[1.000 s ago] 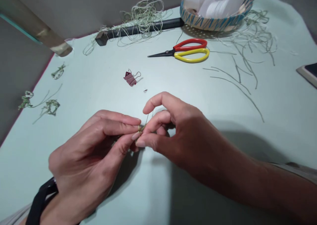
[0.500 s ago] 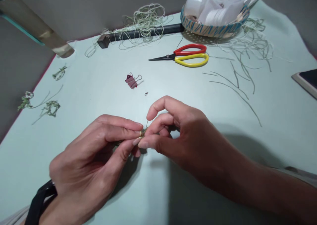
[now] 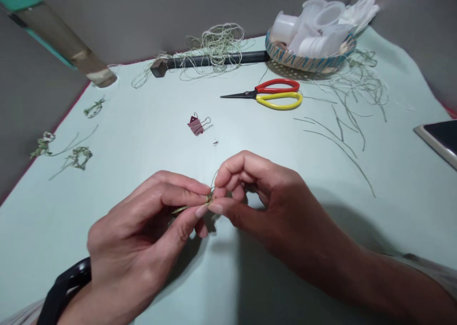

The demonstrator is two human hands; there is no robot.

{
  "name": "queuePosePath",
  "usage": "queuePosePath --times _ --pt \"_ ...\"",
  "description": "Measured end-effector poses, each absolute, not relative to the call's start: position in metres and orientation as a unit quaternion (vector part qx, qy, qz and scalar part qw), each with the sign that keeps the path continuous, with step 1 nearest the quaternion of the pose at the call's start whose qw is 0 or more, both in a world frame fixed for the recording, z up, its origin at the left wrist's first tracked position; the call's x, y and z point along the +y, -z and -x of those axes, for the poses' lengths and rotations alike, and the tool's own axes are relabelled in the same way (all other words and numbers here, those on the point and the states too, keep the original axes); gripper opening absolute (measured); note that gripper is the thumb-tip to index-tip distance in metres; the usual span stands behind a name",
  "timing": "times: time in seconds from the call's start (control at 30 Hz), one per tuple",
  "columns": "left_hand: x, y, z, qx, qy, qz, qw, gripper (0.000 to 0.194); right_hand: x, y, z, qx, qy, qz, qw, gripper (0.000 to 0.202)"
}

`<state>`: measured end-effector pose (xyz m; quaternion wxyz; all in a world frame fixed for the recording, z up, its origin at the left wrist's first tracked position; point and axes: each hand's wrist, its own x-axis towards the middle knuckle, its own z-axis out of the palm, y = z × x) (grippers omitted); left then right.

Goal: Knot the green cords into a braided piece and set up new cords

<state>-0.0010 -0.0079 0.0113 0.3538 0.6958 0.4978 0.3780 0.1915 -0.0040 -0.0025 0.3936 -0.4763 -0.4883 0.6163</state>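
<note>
Thin green cord (image 3: 181,209) lies pinched between the thumb and fingers of my left hand (image 3: 153,225), with a small loop or knot at the fingertips. A fine strand rises in a curve from that spot. Against the same knot, my right hand (image 3: 264,196) closes its thumb and fingers on the cord. The two sets of fingertips nearly touch, and they hide much of the piece. Just beyond the hands lie a pink binder clip (image 3: 199,125) and a tiny dark scrap (image 3: 215,143).
Scissors (image 3: 264,95) with red and yellow handles lie behind. Farther back are a dark bar (image 3: 200,60), tangled cord (image 3: 223,41) and a basket (image 3: 310,60) of plastic spools. Knotted cord pieces (image 3: 80,158) sit left; cut strands (image 3: 339,141) and a phone-like device (image 3: 439,137) lie right.
The view has shifted, so the table things sit lower in the picture. My right index finger has curled in toward the thumb, and the fine strand now bows in a loop.
</note>
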Motion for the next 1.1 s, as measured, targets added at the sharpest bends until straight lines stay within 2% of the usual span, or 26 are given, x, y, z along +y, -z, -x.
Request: queuePosePath --times 0.23,0.4,0.6,0.83,1.1 --pt "-0.0044 -0.0097 -0.0012 0.498 -0.411 -0.64 0.416 0.024 -0.0045 0.0021 -0.1895 -0.497 -0.61 0.467 0.404 0.015" --pt "-0.0033 -0.0051 0.0005 0.493 -0.421 -0.594 0.476 0.019 -0.0042 0.0035 -0.1883 -0.496 -0.626 0.454 0.395 0.019" --pt "-0.0028 -0.004 0.002 0.502 -0.418 -0.575 0.492 0.019 -0.005 0.0039 -0.1903 -0.498 -0.622 0.458 0.395 0.02" --pt "-0.0011 -0.0046 0.0005 0.506 -0.422 -0.601 0.453 0.03 -0.0094 0.0043 -0.1869 -0.505 -0.623 0.453 0.39 0.021" --pt "-0.0058 -0.0083 -0.0009 0.534 -0.411 -0.644 0.361 0.027 -0.0128 0.0103 -0.1862 -0.538 -0.577 0.487 0.375 0.02"
